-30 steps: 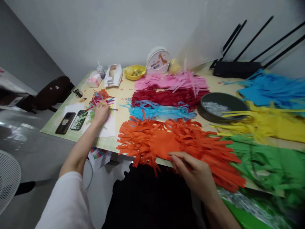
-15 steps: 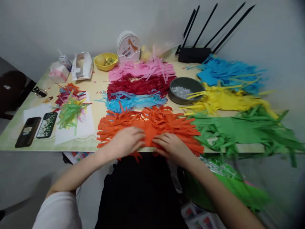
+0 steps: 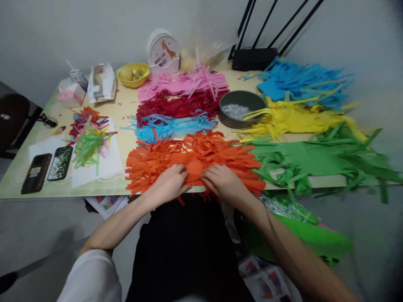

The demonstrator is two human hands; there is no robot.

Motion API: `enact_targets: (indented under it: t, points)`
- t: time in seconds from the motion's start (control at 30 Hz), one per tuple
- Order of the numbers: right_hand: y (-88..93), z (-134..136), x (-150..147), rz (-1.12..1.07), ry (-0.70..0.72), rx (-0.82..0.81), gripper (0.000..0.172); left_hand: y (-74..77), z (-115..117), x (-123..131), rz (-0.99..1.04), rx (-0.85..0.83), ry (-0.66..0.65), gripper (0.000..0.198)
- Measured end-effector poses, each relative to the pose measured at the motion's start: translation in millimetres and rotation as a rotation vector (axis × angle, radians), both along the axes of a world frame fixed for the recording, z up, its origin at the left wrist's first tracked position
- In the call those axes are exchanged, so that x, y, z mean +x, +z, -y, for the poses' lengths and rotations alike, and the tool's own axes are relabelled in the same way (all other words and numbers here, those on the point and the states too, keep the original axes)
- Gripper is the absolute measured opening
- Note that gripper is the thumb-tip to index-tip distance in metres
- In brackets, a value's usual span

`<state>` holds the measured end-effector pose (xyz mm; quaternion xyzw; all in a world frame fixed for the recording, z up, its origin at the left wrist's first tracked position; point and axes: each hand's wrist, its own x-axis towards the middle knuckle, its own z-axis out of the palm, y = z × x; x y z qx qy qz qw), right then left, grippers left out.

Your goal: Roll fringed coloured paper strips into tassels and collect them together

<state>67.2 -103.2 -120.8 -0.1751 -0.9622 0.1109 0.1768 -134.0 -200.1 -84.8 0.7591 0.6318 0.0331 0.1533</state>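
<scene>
A stack of orange fringed tissue paper [image 3: 194, 162] lies at the front edge of the table, its cut strips spreading to both sides. My left hand [image 3: 171, 181] is closed on the near edge of its uncut middle, fingers curled over the paper. A short gap away, my right hand [image 3: 222, 181] grips the same edge, thumb below and out of sight. Some orange strips hang over the table edge between my forearms. Just right of the orange paper, its ends touching it, is a green fringed stack [image 3: 317, 157].
Behind lie light blue [image 3: 176, 127], dark red [image 3: 176, 108] and pink [image 3: 176, 86] fringed stacks. A dark round tin [image 3: 231, 121] holds clear bits. Yellow [image 3: 302, 119] and blue [image 3: 302, 84] stacks lie right, below a router [image 3: 255, 59]. Two phones [image 3: 37, 173] sit left.
The camera view has tilted slightly, shifting the table up in the picture. My hands stay at the orange paper's near edge, and fewer strips hang below it.
</scene>
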Motion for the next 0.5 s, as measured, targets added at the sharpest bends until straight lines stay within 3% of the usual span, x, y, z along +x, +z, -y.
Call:
enact_targets:
  t: [0.13, 0.2, 0.27, 0.37, 0.5]
  points:
    - [1.9, -6, -5, -0.013, -0.048, -0.091, 0.015, 3.0, -5, -4, 0.096, -0.019, 0.05, 0.036]
    - [6.9, -3, -6, -0.022, -0.088, -0.109, 0.013, 4.4, -8, -5, 0.1, -0.02, 0.075, 0.027]
    - [14.9, 7, -7, -0.075, -0.148, -0.083, 0.013, 5.3, -11, -3, 0.062, -0.016, 0.115, 0.016]
    - [25.2, 35, -12, -0.182, -0.149, -0.066, 0.019, 6.1, -14, 3, 0.002, 0.017, 0.191, 0.02]
    - [17.7, 54, -36, 0.025, -0.116, -0.164, 0.032, 9.9, -11, 7, -0.005, 0.281, 0.271, 0.017]
